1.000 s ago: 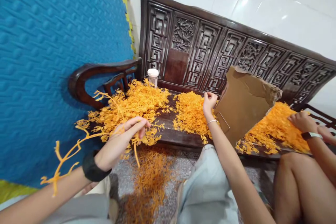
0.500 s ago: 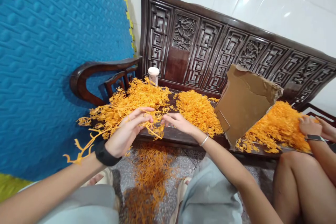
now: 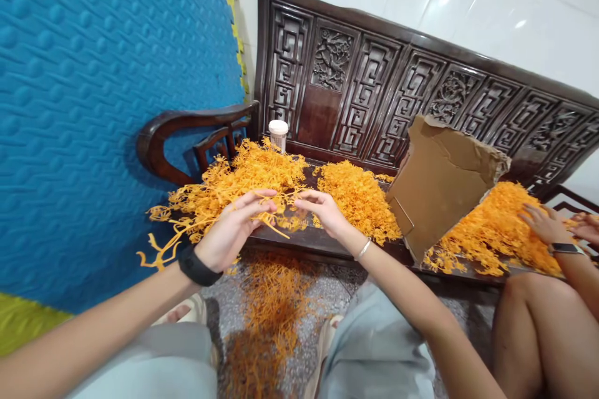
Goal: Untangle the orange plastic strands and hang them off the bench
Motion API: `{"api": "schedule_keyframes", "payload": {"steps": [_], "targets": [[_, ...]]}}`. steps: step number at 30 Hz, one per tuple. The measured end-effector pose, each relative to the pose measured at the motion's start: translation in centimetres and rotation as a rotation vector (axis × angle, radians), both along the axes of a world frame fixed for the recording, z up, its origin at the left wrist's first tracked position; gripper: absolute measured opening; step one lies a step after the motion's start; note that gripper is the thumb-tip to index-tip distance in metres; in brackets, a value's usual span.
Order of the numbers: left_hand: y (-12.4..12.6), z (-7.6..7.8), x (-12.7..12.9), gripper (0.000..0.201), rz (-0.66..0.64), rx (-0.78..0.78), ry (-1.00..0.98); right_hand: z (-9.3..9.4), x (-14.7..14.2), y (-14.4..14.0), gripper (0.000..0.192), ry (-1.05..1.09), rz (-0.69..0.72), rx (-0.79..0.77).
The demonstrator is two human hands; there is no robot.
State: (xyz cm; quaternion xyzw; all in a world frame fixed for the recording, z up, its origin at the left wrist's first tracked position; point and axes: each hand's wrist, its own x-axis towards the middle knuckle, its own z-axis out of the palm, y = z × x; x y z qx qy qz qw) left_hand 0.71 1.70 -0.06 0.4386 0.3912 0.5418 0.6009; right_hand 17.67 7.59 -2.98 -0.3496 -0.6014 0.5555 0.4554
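Note:
My left hand point(image 3: 238, 221), with a black band at the wrist, is closed around an orange branched plastic stem point(image 3: 161, 249). Its forked end sticks out past my wrist, and thin tips show beyond my fingers. Facing it, my right hand point(image 3: 322, 209) pinches the small orange sprigs at the stem's other end, thumb and forefinger together. Behind my left hand lies a loose pile of orange branched pieces point(image 3: 262, 168). A second, denser orange pile point(image 3: 353, 196) sits beyond my right hand on the dark wooden bench point(image 3: 313, 240).
A torn cardboard piece point(image 3: 444, 181) leans on the bench, with another orange pile point(image 3: 503, 218) behind it. A co-worker's hand point(image 3: 545, 224) is over that pile. A white-lidded tub point(image 3: 277, 134) stands at the backrest. Orange scraps point(image 3: 271, 305) cover the floor between my feet.
My right hand has shifted slightly right and up, with sprigs now at its fingertips. The view has moved a little. The co-worker's hands have parted and lifted somewhat from their pile.

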Motion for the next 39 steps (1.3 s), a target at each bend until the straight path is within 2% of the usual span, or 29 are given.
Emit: {"api": "schedule_keyframes", "payload": {"steps": [2, 5, 10, 15, 19, 23, 26, 31, 36, 39], "targets": [[-0.1, -0.2, -0.1, 0.022, -0.045, -0.002, 0.034, 0.3, 0.2, 0.2, 0.021, -0.020, -0.030, 0.010], [-0.2, -0.3, -0.2, 0.014, -0.078, 0.023, 0.106, 0.7, 0.6, 0.3, 0.022, -0.086, 0.037, 0.034], [-0.2, -0.1, -0.5, 0.019, -0.062, 0.058, 0.138, 0.7, 1.1, 0.4, 0.020, -0.155, 0.151, 0.130], [0.0, -0.4, -0.8, 0.022, -0.046, 0.060, 0.114, 0.7, 1.3, 0.3, 0.025, -0.173, 0.225, 0.062], [0.0, -0.5, -0.8, 0.021, -0.038, 0.057, 0.097, 0.7, 1.4, 0.2, 0.023, -0.248, 0.313, 0.098], [-0.3, 0.0, -0.6, 0.021, -0.057, 0.058, 0.120, 0.4, 1.4, 0.6, 0.020, -0.284, 0.242, 0.157], [-0.5, 0.1, -0.2, 0.021, -0.071, 0.054, 0.145, 0.2, 1.5, 1.1, 0.014, -0.364, 0.157, 0.278], [-0.1, -0.9, 1.1, 0.017, -0.146, -0.057, 0.022, 0.1, 2.0, 2.2, 0.010, -0.512, -0.013, 0.450], [0.7, -1.8, 2.2, 0.018, -0.108, -0.025, -0.108, -0.2, 1.5, 3.4, 0.010, -0.581, -0.171, 0.571], [1.0, -2.1, 2.4, 0.020, -0.083, -0.033, -0.123, -0.6, 0.9, 4.0, 0.010, -0.604, -0.183, 0.582]]}}
